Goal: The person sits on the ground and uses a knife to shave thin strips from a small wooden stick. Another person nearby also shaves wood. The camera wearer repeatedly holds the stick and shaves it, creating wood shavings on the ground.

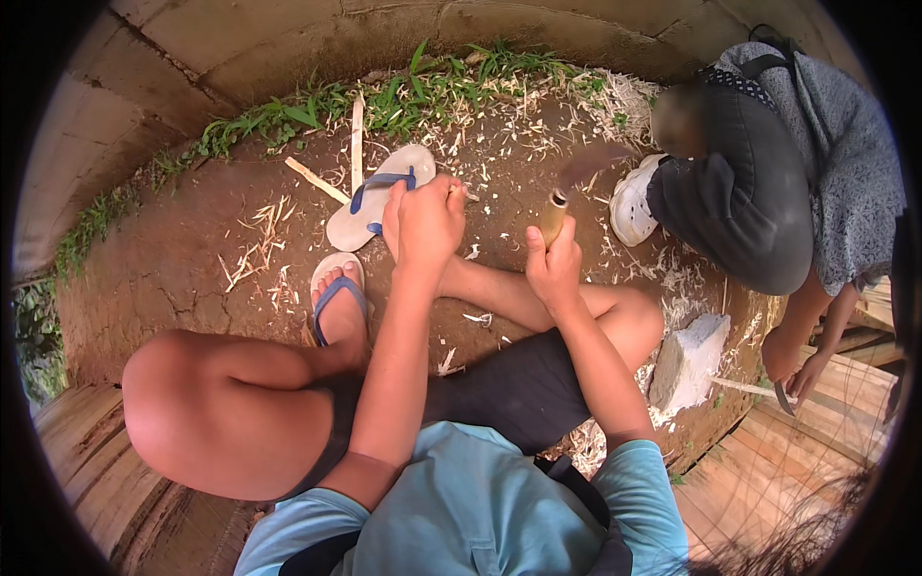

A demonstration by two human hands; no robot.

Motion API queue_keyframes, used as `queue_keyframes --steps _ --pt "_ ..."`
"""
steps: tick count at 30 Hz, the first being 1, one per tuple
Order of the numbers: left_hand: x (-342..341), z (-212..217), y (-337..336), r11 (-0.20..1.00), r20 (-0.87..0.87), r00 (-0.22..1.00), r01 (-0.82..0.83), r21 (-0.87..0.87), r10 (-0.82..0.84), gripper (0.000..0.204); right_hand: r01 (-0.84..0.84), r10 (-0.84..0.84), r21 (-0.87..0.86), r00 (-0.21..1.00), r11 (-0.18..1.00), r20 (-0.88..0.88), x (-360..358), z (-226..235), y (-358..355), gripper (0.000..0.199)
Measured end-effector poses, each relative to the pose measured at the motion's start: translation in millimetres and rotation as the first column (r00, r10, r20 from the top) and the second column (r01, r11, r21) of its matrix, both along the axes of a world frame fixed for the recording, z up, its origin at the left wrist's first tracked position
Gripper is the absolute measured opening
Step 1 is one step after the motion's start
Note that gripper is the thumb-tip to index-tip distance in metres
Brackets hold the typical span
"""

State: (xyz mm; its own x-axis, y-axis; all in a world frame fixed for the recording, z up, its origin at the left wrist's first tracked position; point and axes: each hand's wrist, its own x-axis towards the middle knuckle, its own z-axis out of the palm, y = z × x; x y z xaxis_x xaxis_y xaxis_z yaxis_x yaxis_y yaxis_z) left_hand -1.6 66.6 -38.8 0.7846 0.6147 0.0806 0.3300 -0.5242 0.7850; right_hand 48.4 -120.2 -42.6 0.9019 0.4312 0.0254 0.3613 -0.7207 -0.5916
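At centre frame, the left hand (427, 223) has its fingers curled tight around a small pale piece of wood (455, 190) that peeks out at the top of the fist. Just right of it, the right hand (554, 264) wraps its fingers closed on the wooden handle of a knife (567, 197), whose blurred blade points to the upper right. Bare dirt ground (192, 250) with shavings lies open at left; a crouching person (768, 182) crowds the right, a white stone (687, 363) lower right.
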Motion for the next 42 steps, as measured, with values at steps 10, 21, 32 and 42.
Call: queue_keyframes --steps 10,21,32,42 --pt "-2 -12 4 0.991 -0.045 0.992 -0.122 -0.058 0.120 0.021 -0.209 -0.018 -0.633 0.943 0.746 -0.333 16 -7 -4 0.041" --pt "-6 -14 2 0.936 -0.175 0.919 -0.348 0.057 0.353 0.038 -0.178 0.098 -0.299 0.959 0.938 -0.265 -1 -4 0 0.034" --pt "-7 -5 2 0.930 -0.249 0.896 -0.352 0.107 0.368 0.046 -0.006 -0.016 0.127 0.986 0.992 0.165 -1 11 12 0.041" --pt "-4 3 -6 0.944 -0.277 0.903 -0.308 0.119 0.329 0.041 -0.254 0.119 -0.529 0.954 0.809 -0.275 5 -33 20 0.035"
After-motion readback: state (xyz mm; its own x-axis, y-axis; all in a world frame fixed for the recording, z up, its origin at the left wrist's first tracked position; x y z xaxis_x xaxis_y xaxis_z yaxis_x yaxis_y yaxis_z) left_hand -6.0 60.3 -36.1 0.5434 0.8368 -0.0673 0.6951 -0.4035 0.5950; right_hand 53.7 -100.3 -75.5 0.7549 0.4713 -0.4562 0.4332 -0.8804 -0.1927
